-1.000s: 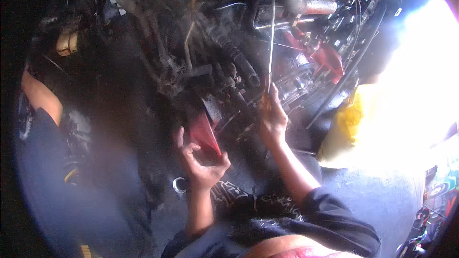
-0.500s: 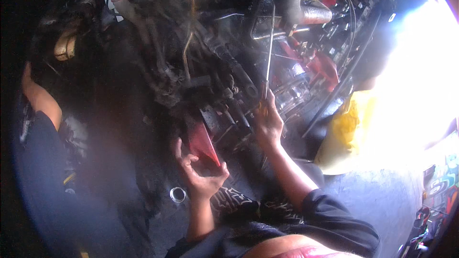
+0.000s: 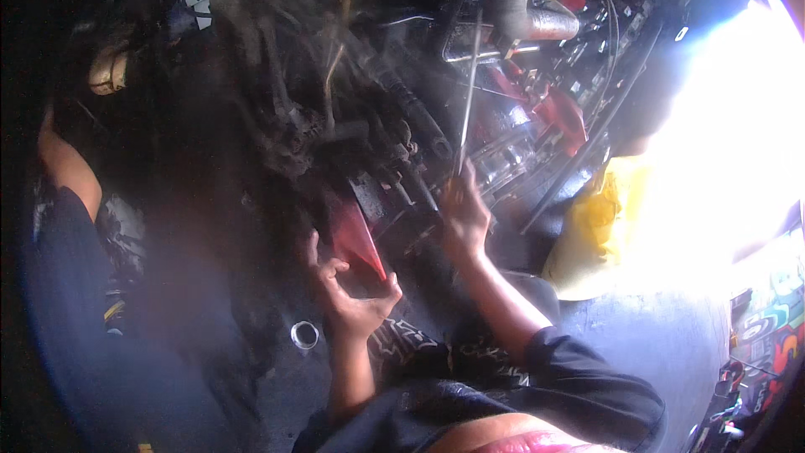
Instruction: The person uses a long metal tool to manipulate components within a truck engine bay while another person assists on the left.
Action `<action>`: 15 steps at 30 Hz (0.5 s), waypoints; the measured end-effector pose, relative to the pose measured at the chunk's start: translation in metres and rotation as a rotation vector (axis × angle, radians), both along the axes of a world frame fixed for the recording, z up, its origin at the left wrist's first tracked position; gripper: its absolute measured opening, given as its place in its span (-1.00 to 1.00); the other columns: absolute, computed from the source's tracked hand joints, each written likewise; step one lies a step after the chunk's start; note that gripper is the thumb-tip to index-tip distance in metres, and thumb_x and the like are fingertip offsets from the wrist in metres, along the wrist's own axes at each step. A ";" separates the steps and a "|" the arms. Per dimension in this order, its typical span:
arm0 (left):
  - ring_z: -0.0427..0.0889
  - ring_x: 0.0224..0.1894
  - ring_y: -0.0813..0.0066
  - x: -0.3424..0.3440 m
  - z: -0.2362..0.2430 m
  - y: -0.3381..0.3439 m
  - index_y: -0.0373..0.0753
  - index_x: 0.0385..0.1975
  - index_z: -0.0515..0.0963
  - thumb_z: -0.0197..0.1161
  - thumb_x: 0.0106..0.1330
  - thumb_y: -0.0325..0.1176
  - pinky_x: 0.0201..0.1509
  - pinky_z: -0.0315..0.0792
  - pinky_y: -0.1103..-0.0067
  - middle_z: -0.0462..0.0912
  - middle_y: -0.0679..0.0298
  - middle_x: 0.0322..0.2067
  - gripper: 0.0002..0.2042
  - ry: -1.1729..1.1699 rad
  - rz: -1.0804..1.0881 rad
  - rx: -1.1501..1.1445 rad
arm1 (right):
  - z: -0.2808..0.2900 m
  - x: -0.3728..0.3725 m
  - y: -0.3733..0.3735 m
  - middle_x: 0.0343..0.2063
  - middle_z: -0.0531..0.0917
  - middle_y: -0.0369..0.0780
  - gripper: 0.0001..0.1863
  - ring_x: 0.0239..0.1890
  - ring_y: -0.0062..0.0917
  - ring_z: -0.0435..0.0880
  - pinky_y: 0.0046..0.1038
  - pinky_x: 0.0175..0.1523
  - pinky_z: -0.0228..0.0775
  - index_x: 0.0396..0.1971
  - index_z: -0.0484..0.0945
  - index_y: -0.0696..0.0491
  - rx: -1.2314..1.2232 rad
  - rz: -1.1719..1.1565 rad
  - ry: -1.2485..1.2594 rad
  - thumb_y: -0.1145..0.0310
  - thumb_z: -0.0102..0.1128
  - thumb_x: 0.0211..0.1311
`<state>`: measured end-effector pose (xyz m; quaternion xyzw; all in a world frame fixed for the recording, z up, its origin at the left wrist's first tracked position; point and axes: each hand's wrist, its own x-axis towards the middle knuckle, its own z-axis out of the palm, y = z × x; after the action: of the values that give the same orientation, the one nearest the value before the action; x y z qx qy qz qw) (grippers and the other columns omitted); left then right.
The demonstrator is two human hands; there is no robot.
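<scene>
My right hand [image 3: 466, 216] is closed around the handle end of a long screwdriver [image 3: 472, 88]. Its thin bright shank points up and away into the dark machinery, where the tip cannot be made out. To the left and nearer me, my left hand [image 3: 352, 306] curves in a wide C, thumb and fingers apart. A red wedge-shaped plate [image 3: 355, 239] lies between them, its lower corner at my thumb. Whether the fingers press on the plate is unclear. Beyond both hands stretches a greasy engine assembly [image 3: 289, 130] of pipes and rods.
At the left edge is another person's bare arm [image 3: 74, 172] with a dark sleeve. A yellow-and-white container [image 3: 591, 239] stands at right, before strong glare. A metal ring [image 3: 304, 335] lies left of my left forearm. Red machine parts [image 3: 560, 117] and a bent pipe [image 3: 541, 25] are beyond my right hand.
The whole view has shifted slightly. My right hand is a little farther left and its fingers cover more of the screwdriver handle. My left hand keeps the same shape beside the red plate.
</scene>
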<state>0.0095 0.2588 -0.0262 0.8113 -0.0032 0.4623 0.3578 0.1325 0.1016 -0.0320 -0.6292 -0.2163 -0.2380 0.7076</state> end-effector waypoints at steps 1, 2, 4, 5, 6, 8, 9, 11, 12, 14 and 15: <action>0.26 0.27 -0.11 -0.003 -0.002 0.003 -0.18 -0.21 0.24 0.51 -0.17 -0.24 0.30 0.19 0.16 0.21 -0.18 0.25 -0.41 -0.004 -0.001 -0.023 | 0.031 -0.003 0.007 -0.16 0.60 -0.25 -0.35 -0.13 -0.66 0.49 -0.64 -0.03 0.34 0.37 0.12 0.05 -0.169 -0.087 0.180 0.52 0.05 0.28; 0.26 0.27 -0.11 -0.003 -0.003 0.004 -0.18 -0.22 0.24 0.51 -0.17 -0.23 0.30 0.20 0.16 0.21 -0.18 0.25 -0.41 -0.001 -0.010 -0.031 | 0.048 -0.004 0.008 -0.08 0.60 -0.22 -0.35 -0.06 -0.66 0.50 -0.63 0.02 0.34 0.37 0.12 0.06 -0.335 -0.189 0.363 0.53 0.05 0.28; 0.26 0.28 -0.11 -0.002 -0.006 0.005 -0.19 -0.22 0.24 0.51 -0.17 -0.23 0.30 0.19 0.15 0.21 -0.19 0.25 -0.41 -0.010 -0.019 -0.037 | 0.043 -0.005 0.007 -0.03 0.59 -0.18 -0.35 0.00 -0.66 0.48 -0.61 0.06 0.32 0.37 0.11 0.08 -0.287 -0.132 0.383 0.54 0.05 0.28; 0.25 0.28 -0.11 0.000 -0.005 0.003 -0.20 -0.22 0.24 0.51 -0.17 -0.23 0.30 0.19 0.15 0.21 -0.19 0.24 -0.40 -0.021 -0.031 -0.039 | 0.028 -0.006 0.000 -0.03 0.58 -0.20 -0.34 0.03 -0.60 0.49 -0.55 0.08 0.33 0.37 0.12 -0.02 -0.346 -0.181 0.325 0.47 0.08 0.28; 0.25 0.28 -0.11 0.001 -0.004 -0.001 -0.20 -0.22 0.23 0.51 -0.18 -0.23 0.30 0.19 0.14 0.21 -0.19 0.24 -0.40 -0.029 -0.039 -0.048 | 0.007 -0.004 -0.006 -0.03 0.56 -0.22 -0.33 0.06 -0.54 0.49 -0.48 0.11 0.33 0.38 0.13 -0.13 -0.404 -0.230 0.267 0.40 0.11 0.28; 0.25 0.29 -0.12 0.000 -0.003 0.001 -0.20 -0.22 0.23 0.51 -0.17 -0.23 0.31 0.18 0.13 0.21 -0.20 0.24 -0.40 0.018 -0.030 -0.011 | 0.013 0.001 0.008 -0.18 0.57 -0.25 -0.36 -0.19 -0.66 0.46 -0.62 -0.07 0.31 0.36 0.13 0.06 -0.200 -0.146 0.016 0.53 0.06 0.28; 0.24 0.29 -0.12 0.000 -0.001 0.002 -0.21 -0.22 0.23 0.51 -0.17 -0.23 0.31 0.18 0.12 0.21 -0.20 0.24 -0.40 0.028 -0.025 0.002 | 0.019 0.004 0.003 -0.14 0.57 -0.25 -0.35 -0.16 -0.66 0.46 -0.62 -0.05 0.31 0.37 0.12 0.06 -0.243 -0.166 0.163 0.53 0.06 0.27; 0.24 0.29 -0.13 -0.001 0.000 0.001 -0.20 -0.21 0.23 0.50 -0.15 -0.23 0.31 0.18 0.11 0.20 -0.22 0.24 -0.41 0.007 -0.043 -0.029 | 0.032 0.005 0.004 -0.11 0.56 -0.23 -0.33 -0.14 -0.63 0.47 -0.60 -0.02 0.32 0.37 0.10 0.07 -0.284 -0.173 0.285 0.53 0.07 0.27; 0.24 0.29 -0.13 0.001 0.000 0.003 -0.20 -0.21 0.23 0.50 -0.15 -0.23 0.31 0.18 0.11 0.20 -0.22 0.24 -0.41 0.008 -0.044 -0.023 | 0.020 0.007 0.004 -0.11 0.56 -0.23 -0.33 -0.14 -0.63 0.47 -0.60 -0.02 0.32 0.37 0.10 0.07 -0.278 -0.172 0.287 0.53 0.07 0.27; 0.23 0.29 -0.13 0.002 -0.001 0.000 -0.20 -0.21 0.23 0.50 -0.13 -0.23 0.31 0.17 0.11 0.19 -0.23 0.24 -0.42 0.018 -0.035 -0.047 | -0.002 0.009 -0.004 -0.19 0.56 -0.22 -0.35 -0.17 -0.64 0.47 -0.61 -0.05 0.32 0.37 0.11 0.07 -0.250 -0.145 0.179 0.53 0.06 0.27; 0.23 0.29 -0.13 0.000 -0.003 -0.001 -0.20 -0.21 0.23 0.50 -0.13 -0.23 0.31 0.17 0.11 0.19 -0.23 0.24 -0.42 0.024 -0.042 -0.050 | -0.010 0.006 -0.007 -0.21 0.56 -0.22 -0.35 -0.19 -0.64 0.47 -0.61 -0.06 0.33 0.36 0.11 0.07 -0.242 -0.140 0.154 0.53 0.05 0.27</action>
<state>0.0094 0.2580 -0.0294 0.8074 -0.0041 0.4448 0.3876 0.1385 0.0943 -0.0417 -0.7398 -0.1441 -0.2102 0.6227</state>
